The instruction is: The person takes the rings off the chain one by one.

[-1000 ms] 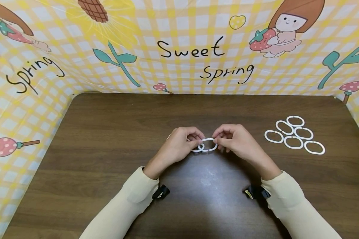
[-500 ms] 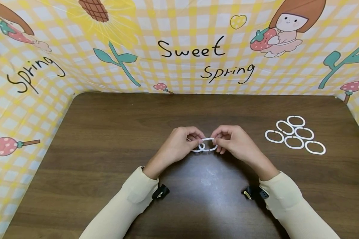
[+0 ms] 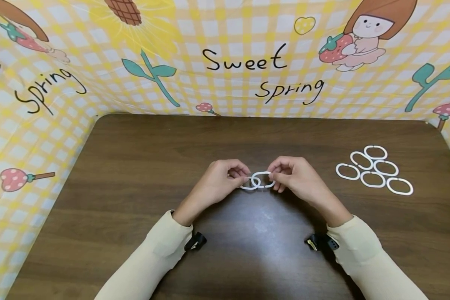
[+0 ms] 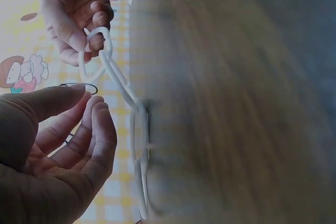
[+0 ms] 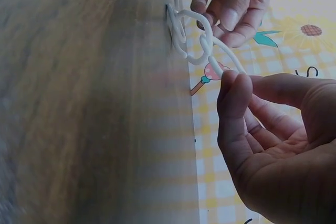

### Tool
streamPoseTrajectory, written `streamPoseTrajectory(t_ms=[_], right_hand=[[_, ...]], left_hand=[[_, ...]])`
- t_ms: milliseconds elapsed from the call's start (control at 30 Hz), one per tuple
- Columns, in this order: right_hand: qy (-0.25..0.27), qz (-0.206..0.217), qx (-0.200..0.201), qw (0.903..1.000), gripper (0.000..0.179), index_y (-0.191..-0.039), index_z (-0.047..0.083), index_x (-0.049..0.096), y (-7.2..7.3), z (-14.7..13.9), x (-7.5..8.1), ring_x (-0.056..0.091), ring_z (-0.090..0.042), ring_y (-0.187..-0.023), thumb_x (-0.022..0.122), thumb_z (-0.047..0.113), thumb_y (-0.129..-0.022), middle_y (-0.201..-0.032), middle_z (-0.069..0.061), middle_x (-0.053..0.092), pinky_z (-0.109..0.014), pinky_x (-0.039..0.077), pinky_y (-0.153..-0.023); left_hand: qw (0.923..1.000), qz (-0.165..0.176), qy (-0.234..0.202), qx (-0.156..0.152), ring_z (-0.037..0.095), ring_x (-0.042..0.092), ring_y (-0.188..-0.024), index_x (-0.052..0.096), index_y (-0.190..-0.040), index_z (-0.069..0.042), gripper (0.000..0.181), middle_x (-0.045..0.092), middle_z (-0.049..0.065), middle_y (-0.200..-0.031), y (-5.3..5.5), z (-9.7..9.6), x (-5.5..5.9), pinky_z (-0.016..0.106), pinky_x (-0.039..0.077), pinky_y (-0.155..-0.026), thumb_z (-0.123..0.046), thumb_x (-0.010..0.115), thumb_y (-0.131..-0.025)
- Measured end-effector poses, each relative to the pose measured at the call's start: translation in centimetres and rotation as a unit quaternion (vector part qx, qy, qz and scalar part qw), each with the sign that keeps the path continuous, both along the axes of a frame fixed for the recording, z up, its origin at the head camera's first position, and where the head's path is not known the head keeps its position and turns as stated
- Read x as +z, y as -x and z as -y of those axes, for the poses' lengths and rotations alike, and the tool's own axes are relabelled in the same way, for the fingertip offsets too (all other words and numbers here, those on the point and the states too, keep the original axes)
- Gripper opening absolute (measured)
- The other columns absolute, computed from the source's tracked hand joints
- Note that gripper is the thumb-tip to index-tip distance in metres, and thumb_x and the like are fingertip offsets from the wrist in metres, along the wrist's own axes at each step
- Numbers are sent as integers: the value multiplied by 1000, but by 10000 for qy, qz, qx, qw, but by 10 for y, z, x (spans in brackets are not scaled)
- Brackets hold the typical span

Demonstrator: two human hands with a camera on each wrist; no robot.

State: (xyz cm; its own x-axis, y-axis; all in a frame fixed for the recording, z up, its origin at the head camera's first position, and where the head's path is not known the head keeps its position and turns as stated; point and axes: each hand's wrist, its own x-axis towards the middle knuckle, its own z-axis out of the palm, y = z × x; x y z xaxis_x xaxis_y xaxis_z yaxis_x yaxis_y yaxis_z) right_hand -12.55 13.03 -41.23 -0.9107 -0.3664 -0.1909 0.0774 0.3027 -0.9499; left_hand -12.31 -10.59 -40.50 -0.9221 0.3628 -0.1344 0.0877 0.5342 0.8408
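Observation:
My right hand (image 3: 298, 177) pinches a white plastic chain link (image 5: 231, 54) between thumb and fingertips. That link passes through a second white link (image 3: 249, 188), and the left wrist view shows more joined links (image 4: 145, 129) trailing down to the table. Beside the chain, my left hand (image 3: 221, 181) has its thumb and fingertips close together. No link lies between them in the left wrist view (image 4: 68, 145); the right wrist view shows its thumb (image 5: 231, 18) apart from the chain. In the head view, the left fingers hide the chain's far end.
Several loose white links (image 3: 373, 186) lie grouped on the brown wooden table (image 3: 135, 175), to the right of the right hand. A yellow checked cloth (image 3: 225, 83) rises behind the table and along its sides. A small black wrist device (image 3: 196, 241) sits by the left cuff.
My left hand has let go of the overlapping links and shifted slightly left, so more of the joint shows. The right hand still pinches its link. The head view has shifted slightly.

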Motion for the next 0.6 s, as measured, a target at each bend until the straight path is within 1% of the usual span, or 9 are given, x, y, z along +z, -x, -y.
streamPoseTrajectory(t_ms=[167,267,400,600], right_hand=[[27,-108,-29,9999,12,-105,-13,66,0,-2,2,67,-20,-64,65,-6,-96,-77,-15,67,-30,58,-60],[87,-140,-65,9998,12,-105,-14,66,-1,-2,4,67,-19,-64,65,-6,-96,-76,-13,67,-29,58,-59],[124,-100,-116,9998,12,-105,-14,66,0,-2,4,68,-20,-64,65,-6,-96,-76,-10,67,-30,59,-60],[83,-47,-194,9998,13,-106,-13,67,2,-2,5,67,-17,-63,65,-4,-97,-76,-12,68,-29,58,-60]], left_hand=[[9999,-20,72,-94,10,67,-80,78,-99,-6,7,75,3,-87,-2,3,-1,23,55,-73,-6,78,-93],[9999,-22,105,-128,10,67,-79,78,-99,-6,7,75,3,-87,-3,4,-3,23,55,-73,-5,78,-92],[9997,-16,144,-177,10,67,-79,78,-100,-6,8,75,2,-87,-2,5,-5,24,56,-74,-6,78,-92],[9995,69,206,-219,9,68,-79,77,-99,-7,9,74,2,-86,-2,4,-4,24,56,-73,-7,80,-91]])
